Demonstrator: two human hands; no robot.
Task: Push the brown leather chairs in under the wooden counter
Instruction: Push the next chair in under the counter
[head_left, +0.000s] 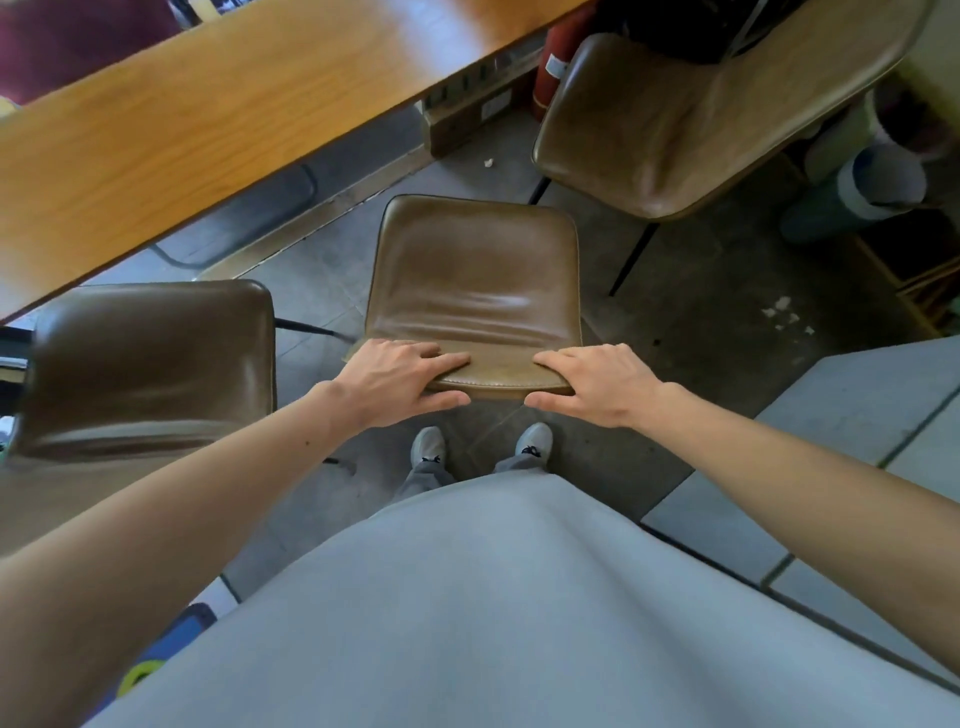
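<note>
Three chairs (675, 130), one counter (208, 119); left hand (402, 376), right hand (597, 384) grip middle chair (472, 280) backrest.

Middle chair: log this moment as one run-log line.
left hand: grips middle chair backrest | right hand: grips same backrest | middle chair: short of wooden counter, not under it | status: push pending

The person wears a light grey top (519, 613), grey trousers (423, 475) and grey shoes (534, 439) with dark laces.

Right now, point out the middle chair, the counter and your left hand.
middle chair (472, 249): head view, middle of the seat.
counter (208, 114): head view, bare wooden top.
left hand (400, 376): head view, back of the hand.
</note>
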